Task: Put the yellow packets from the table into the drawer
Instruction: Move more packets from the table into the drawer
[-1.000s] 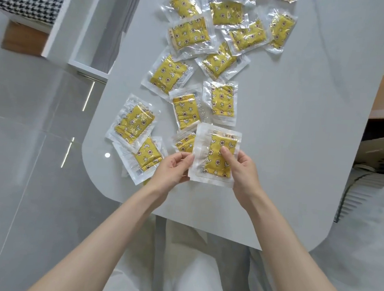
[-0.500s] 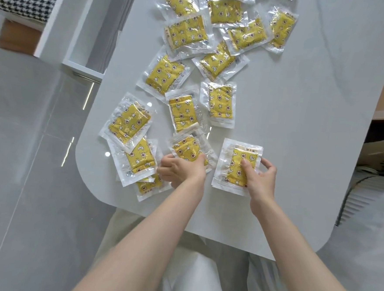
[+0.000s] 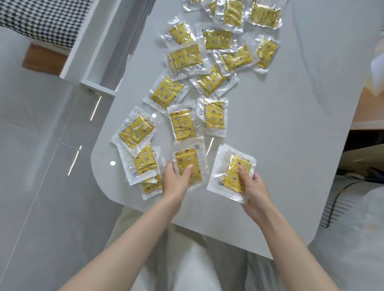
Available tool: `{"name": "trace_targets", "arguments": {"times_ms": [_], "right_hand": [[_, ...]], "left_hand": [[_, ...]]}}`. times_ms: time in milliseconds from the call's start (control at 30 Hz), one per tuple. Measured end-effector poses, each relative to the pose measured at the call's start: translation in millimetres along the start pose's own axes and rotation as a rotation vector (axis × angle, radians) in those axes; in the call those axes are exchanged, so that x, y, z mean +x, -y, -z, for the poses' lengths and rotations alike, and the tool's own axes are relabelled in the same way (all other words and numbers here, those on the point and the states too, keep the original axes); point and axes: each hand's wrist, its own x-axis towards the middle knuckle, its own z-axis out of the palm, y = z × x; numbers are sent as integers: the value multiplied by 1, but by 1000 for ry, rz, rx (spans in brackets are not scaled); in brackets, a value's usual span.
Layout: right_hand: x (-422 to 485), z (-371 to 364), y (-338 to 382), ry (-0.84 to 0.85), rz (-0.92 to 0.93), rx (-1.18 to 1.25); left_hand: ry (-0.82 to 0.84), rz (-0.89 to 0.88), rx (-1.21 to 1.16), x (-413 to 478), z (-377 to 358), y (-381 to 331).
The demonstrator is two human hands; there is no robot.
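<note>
While the right hand (image 3: 255, 190) holds one yellow packet (image 3: 230, 168), thumb on top and fingers (image 3: 253, 178) curled round its right edge, the left hand (image 3: 175, 180) grips a second packet (image 3: 188, 161) near the front of the bench (image 3: 290, 129), thumb on the yellow face and fingers round the left side. Whether either packet is clear of the surface I cannot tell. The step in hand looks like gathering a small stack, and it probably goes best if each packet is taken by its firm yellow middle, not by the slick clear border, and the two are squared together before any carry. The drawer (image 3: 100, 70) stands open off the bench's left side, well apart from both hands, with part of its opening hidden by the bench rim, so a low sweep leftward could snag. A neighbouring packet (image 3: 183, 126) overlaps the far edge of the one under the left hand and may drag along when that one lifts. Just left of that hand lies an overlapping cluster (image 3: 140, 151), with one piece close to the rounded corner, likely to slide onto the glossy floor (image 3: 25, 179) if nudged. Many more packets lie in a far pile (image 3: 216, 44). A houndstooth cushion (image 3: 37, 9) sits beyond the drawer.
</note>
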Motion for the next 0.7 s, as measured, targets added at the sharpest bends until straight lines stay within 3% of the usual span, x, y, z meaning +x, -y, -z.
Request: {"name": "trace_targets", "arguments": {"times_ms": [133,400,700], "right_hand": [[-47,-8,23,99,-19,33],[-147,-48,44,302,19,1],[-225,-154,6,354,45,-44]], "left_hand": [[73,-109,-40,-38,55,-18],[155,-141,-159,-104,158,-59],[230,-255,-204,-131,288,-79]]}}
